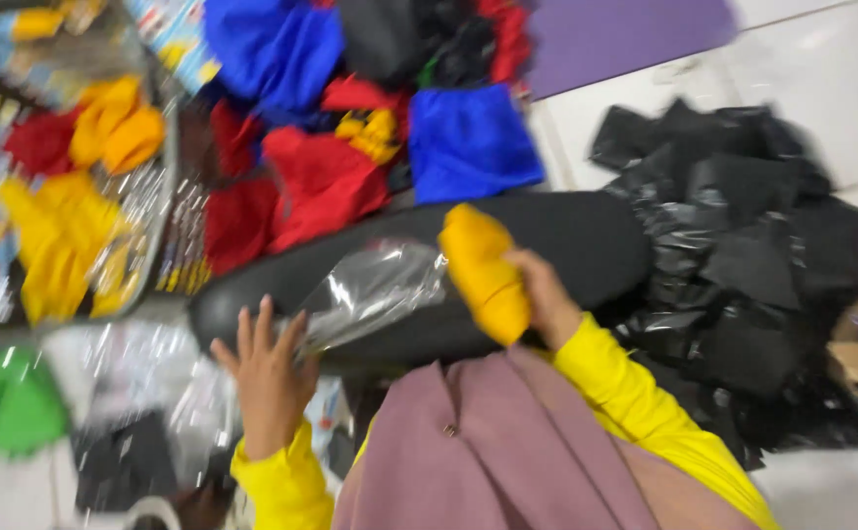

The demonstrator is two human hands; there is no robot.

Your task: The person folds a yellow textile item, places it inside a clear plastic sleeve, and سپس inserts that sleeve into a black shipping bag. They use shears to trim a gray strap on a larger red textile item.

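Note:
My right hand (545,294) grips a folded yellow cloth (483,270), pushing it toward the mouth of a clear plastic bag (375,290). My left hand (270,378) lies on the near end of that bag, fingers spread, pressing it against a long black padded surface (586,240). Both my sleeves are yellow, and a mauve cloth (507,451) hangs below in front of me. The picture is blurred by motion.
A heap of red, blue and yellow folded cloths (331,128) lies beyond the black surface. Black plastic-wrapped packs (743,236) pile up on the right. Yellow cloths in clear bags (66,226) sit on the left, with a green cloth (12,402) at lower left.

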